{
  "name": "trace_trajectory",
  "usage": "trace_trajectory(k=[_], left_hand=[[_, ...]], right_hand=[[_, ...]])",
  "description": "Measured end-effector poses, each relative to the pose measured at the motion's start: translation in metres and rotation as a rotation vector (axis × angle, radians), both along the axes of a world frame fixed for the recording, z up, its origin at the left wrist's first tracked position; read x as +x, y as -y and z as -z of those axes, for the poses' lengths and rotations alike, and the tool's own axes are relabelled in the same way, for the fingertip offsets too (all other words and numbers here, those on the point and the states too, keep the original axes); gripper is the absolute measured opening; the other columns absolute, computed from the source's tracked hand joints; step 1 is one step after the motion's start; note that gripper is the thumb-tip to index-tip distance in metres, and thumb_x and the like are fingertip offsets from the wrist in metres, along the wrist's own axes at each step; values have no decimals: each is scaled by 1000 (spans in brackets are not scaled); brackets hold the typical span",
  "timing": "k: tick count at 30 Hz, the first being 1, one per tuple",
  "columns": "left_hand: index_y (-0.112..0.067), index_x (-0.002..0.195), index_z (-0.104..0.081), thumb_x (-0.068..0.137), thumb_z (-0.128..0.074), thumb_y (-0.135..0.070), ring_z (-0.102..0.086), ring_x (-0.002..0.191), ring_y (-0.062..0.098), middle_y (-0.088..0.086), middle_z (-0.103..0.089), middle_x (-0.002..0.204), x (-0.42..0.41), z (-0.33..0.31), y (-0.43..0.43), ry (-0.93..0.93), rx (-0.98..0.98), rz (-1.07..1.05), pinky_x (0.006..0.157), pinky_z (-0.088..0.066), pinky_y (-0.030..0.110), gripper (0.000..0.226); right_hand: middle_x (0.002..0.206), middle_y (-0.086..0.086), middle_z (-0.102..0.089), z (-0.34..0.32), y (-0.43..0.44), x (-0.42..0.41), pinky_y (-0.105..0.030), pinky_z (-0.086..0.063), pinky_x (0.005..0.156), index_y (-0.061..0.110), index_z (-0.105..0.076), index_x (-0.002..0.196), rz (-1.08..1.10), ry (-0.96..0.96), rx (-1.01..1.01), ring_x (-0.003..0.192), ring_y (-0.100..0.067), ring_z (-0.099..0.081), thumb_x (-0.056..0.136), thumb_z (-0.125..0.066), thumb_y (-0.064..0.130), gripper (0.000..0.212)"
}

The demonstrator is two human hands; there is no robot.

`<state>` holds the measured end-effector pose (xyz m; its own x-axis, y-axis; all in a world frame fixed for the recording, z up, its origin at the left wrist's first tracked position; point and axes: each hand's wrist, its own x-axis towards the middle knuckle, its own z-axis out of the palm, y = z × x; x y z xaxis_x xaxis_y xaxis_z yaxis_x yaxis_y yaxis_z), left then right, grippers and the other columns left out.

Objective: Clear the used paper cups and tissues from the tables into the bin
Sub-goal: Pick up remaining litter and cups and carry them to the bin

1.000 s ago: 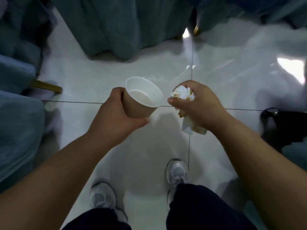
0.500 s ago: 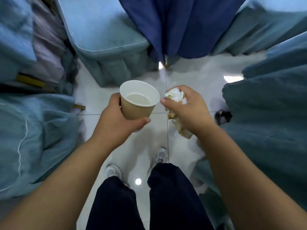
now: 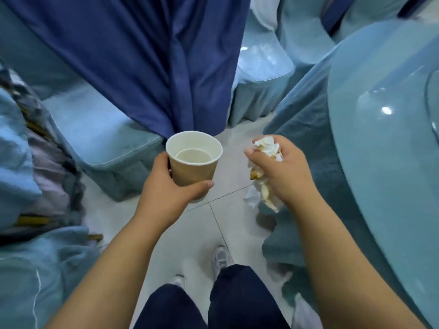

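Note:
My left hand (image 3: 166, 193) grips a brown paper cup (image 3: 193, 160) upright at chest height; its white inside holds a little pale liquid. My right hand (image 3: 280, 172) clutches crumpled white tissues (image 3: 267, 144) with yellowish stains, and a loose end of them hangs below the fist. The two hands are side by side, a short gap apart, above the pale tiled floor. No bin is in view.
A round table with a light blue cloth (image 3: 384, 115) rises on the right. Chairs in light blue covers (image 3: 102, 138) crowd the left and the back, and a dark blue cloth (image 3: 147, 55) hangs ahead. A narrow strip of floor (image 3: 223, 214) runs between them.
The view has swung upward and I have walked on: open floor gave way to chairs, the dark blue cloth and the round table. Both hands keep their hold.

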<state>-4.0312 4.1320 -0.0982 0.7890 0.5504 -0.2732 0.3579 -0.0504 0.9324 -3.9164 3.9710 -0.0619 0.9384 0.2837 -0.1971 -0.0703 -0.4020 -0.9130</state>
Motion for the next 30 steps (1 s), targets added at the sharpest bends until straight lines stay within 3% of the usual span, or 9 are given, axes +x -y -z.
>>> trace_trajectory(k=[4, 9, 15, 17, 24, 27, 30], left_hand=[[-39, 114, -43, 61, -87, -25, -54, 84, -19, -27, -56, 101, -10, -37, 6, 86, 1, 158, 63, -43, 5, 71], [-33, 115, -49, 58, -90, -23, -60, 98, 2, -16, -62, 108, -13, -71, 34, 171, -20, 335, 77, -51, 24, 70], [-26, 123, -48, 61, -87, -20, -57, 91, -4, -20, -59, 107, -20, -132, 99, 290, -48, 584, 57, -45, 5, 74], [-27, 122, -47, 62, -86, -19, -57, 88, -5, -21, -58, 105, -24, -153, 122, 329, -66, 650, 52, -44, 5, 72], [-34, 121, -50, 60, -87, -26, -62, 96, 4, -17, -64, 108, -64, -200, 217, 421, -112, 840, 73, -50, 22, 72], [-41, 105, -48, 62, -86, -26, -60, 91, -2, -22, -60, 101, -96, -210, 268, 437, -128, 921, 68, -47, 19, 59], [-36, 108, -46, 63, -86, -25, -58, 89, -4, -23, -59, 100, -135, -215, 322, 449, -152, 988, 65, -45, 18, 61]], right_hand=[[72, 9, -63, -35, 27, -43, -11, -48, 57, 16, -65, 90, 178, 46, 67, 61, 2, -58, 81, -73, 25, 14], [75, 10, -65, -76, 71, -91, -25, -52, 68, 22, -66, 86, 393, 132, 77, 70, -8, -62, 79, -75, 27, 12], [70, 9, -64, -131, 138, -146, -31, -52, 70, 21, -67, 83, 669, 231, 130, 69, -12, -61, 78, -76, 31, 14], [68, 9, -64, -149, 158, -164, -34, -52, 71, 22, -67, 82, 736, 267, 166, 66, -12, -60, 74, -79, 32, 18], [68, 3, -61, -199, 242, -247, -20, -48, 52, 18, -65, 83, 889, 426, 215, 59, -9, -58, 79, -75, 24, 12], [68, 3, -62, -209, 285, -298, -19, -49, 51, 18, -65, 85, 962, 459, 227, 57, -8, -58, 79, -74, 23, 12], [70, 3, -62, -214, 330, -352, -22, -51, 57, 14, -66, 91, 1032, 477, 213, 62, -11, -59, 79, -75, 25, 19]])
